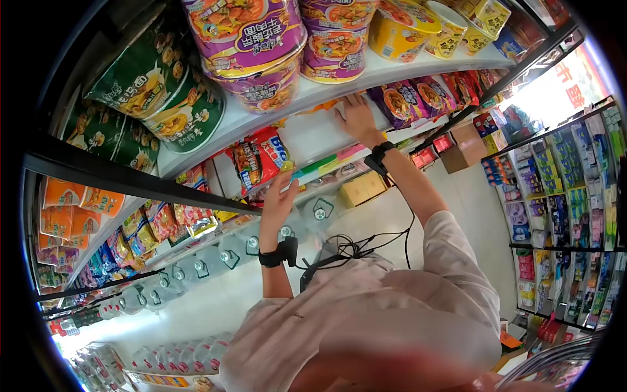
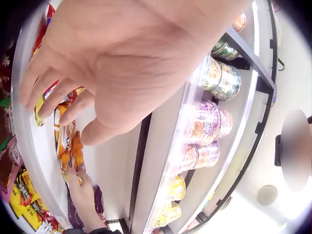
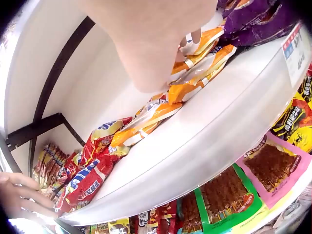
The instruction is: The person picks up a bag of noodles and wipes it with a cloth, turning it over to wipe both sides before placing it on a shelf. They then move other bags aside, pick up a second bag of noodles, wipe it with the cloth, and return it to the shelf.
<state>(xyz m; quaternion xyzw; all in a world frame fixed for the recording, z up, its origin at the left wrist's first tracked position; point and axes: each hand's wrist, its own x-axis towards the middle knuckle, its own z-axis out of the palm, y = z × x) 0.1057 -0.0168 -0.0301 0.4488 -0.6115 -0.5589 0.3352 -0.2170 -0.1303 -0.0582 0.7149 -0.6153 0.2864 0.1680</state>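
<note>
My left hand point(image 1: 279, 202) is at the shelf's front edge, fingers loosely extended beside a red snack packet point(image 1: 259, 160) with a yellow corner. Its palm and spread fingers fill much of the left wrist view, partly hiding the red packets. My right hand point(image 1: 359, 121) reaches in beneath the upper shelf, its thumb apart from the fingers. Its fingertips meet the orange-and-white packets point(image 3: 200, 73), which lie in a row along the shelf. In the right wrist view, its palm and wrist hide part of them.
Purple noodle packets point(image 1: 398, 104) lie right of my right hand. Noodle tubs point(image 1: 245, 32) stand on the shelf point(image 1: 457, 64) above. Flat snack packs point(image 3: 224, 195) hang or lie below the shelf lip point(image 3: 195, 156). Large clear bottles point(image 1: 228, 255) line the floor; cables point(image 1: 366, 245) hang before my body.
</note>
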